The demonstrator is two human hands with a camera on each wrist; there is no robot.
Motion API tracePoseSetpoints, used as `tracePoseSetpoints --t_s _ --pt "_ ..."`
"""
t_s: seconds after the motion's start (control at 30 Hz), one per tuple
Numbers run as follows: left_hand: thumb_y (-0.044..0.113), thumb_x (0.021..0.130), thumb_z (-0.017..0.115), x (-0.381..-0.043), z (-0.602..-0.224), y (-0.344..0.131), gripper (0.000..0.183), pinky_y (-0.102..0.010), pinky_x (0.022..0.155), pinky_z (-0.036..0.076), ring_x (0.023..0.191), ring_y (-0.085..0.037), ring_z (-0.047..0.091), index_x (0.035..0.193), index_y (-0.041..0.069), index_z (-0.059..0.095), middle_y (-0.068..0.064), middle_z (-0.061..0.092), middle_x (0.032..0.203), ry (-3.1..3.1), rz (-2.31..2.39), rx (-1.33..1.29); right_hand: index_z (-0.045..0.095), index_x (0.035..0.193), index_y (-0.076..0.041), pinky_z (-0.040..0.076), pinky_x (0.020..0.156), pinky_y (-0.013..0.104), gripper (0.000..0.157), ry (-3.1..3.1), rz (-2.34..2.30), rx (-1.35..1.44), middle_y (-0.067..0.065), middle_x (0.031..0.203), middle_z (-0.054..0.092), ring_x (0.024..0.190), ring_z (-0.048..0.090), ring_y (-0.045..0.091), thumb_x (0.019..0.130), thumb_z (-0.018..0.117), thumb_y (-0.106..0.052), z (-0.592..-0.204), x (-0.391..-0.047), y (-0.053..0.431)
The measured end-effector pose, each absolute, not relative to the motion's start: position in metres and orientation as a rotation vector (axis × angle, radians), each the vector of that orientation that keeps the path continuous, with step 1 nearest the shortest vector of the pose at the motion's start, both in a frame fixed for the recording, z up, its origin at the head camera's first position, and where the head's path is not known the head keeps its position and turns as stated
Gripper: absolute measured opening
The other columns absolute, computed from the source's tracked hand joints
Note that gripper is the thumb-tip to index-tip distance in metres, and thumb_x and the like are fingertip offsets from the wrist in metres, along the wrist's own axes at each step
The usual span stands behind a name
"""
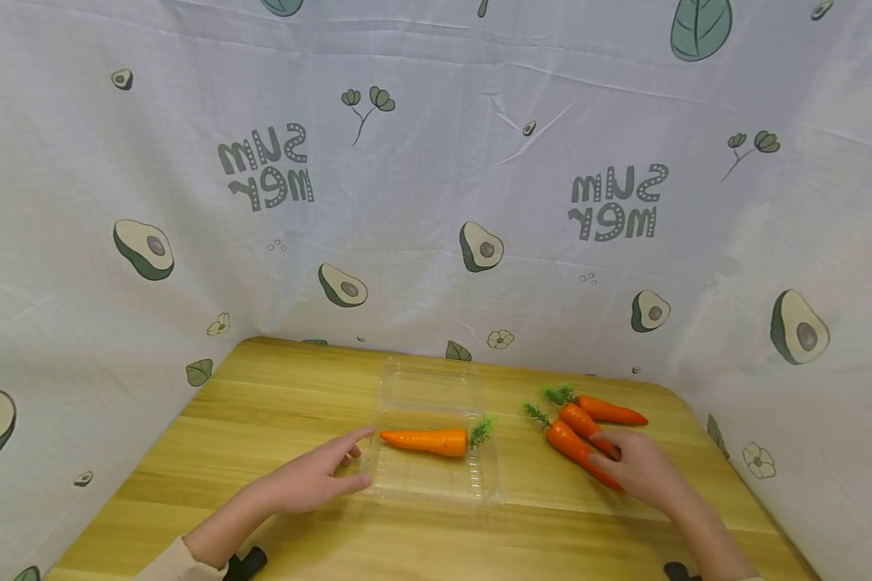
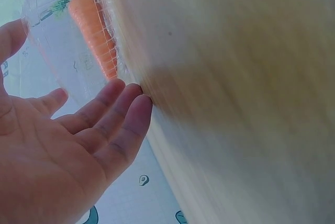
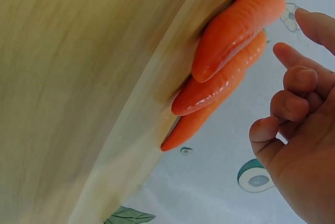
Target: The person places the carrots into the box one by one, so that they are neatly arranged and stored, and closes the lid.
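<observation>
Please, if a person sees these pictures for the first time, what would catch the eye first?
Probably the bright orange carrot lying in the open clear container on the wooden table. Three more carrots lie close together to its right, near the right hand. The left hand is at the container's left edge.

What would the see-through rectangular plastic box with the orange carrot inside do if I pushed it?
The clear plastic box might slide, since the wooden table looks smooth. Its thin walls could flex. The carrot may roll a little, being rounded.
</observation>
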State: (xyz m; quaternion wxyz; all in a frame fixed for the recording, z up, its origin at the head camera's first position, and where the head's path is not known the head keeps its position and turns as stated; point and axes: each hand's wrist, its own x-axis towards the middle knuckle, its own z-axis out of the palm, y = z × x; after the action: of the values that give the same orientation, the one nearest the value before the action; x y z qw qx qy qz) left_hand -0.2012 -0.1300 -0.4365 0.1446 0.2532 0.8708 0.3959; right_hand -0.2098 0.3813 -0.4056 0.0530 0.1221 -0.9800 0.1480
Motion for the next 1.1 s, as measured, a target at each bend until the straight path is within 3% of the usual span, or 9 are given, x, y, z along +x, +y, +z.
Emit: tracePoseSetpoints --t_s 0.07,0.23,0.4,0.7,1.1 --pt "0.049 0.101 0.057 -0.201 -0.437 -0.130 0.075 -0.056 0.104 0.044 0.133 -0.030 0.049 0.161 0.021 0.024 -0.010 0.050 0.145 2.510 1.142 0.728 0.074 0.115 -0.002 0.037 0.060 0.028 0.035 -2.988 0.434 0.362 -0.002 0.069 0.055 0.062 0.041 0.009 0.090 0.075 -0.026 -0.406 -0.209 0.382" --pt "0.048 0.101 0.058 -0.200 -0.435 -0.130 0.075 -0.056 0.104 0.043 0.133 -0.030 0.049 0.161 0.020 0.024 -0.010 0.050 0.145 2.512 1.146 0.728 0.074 0.115 0.000 0.039 0.065 0.032 0.039 -3.027 0.366 0.344 -0.004 0.070 0.052 0.068 0.042 0.012 0.090 0.075 -0.029 -0.407 -0.209 0.383" --pt "0.047 0.101 0.058 -0.199 -0.434 -0.130 0.074 -0.056 0.104 0.043 0.133 -0.029 0.049 0.161 0.019 0.025 -0.011 0.051 0.144 2.511 1.153 0.732 0.074 0.115 0.001 0.032 0.058 0.030 0.041 -3.064 0.375 0.333 -0.001 0.064 0.045 0.060 0.038 0.012 0.090 0.075 -0.032 -0.410 -0.210 0.385" --pt "0.047 0.101 0.058 -0.200 -0.435 -0.130 0.074 -0.056 0.104 0.043 0.132 -0.029 0.050 0.161 0.018 0.025 -0.011 0.051 0.144 2.525 1.146 0.737 0.076 0.111 -0.002 0.038 0.064 0.033 0.037 -3.083 0.337 0.310 -0.002 0.070 0.053 0.067 0.044 0.015 0.088 0.077 -0.031 -0.417 -0.214 0.387" --pt "0.048 0.101 0.058 -0.200 -0.436 -0.130 0.074 -0.057 0.104 0.043 0.133 -0.030 0.049 0.161 0.020 0.025 -0.011 0.050 0.145 2.513 1.151 0.725 0.077 0.101 -0.005 0.032 0.054 0.026 0.026 -3.079 0.353 0.316 -0.004 0.063 0.048 0.057 0.040 0.011 0.087 0.077 -0.027 -0.417 -0.207 0.380"
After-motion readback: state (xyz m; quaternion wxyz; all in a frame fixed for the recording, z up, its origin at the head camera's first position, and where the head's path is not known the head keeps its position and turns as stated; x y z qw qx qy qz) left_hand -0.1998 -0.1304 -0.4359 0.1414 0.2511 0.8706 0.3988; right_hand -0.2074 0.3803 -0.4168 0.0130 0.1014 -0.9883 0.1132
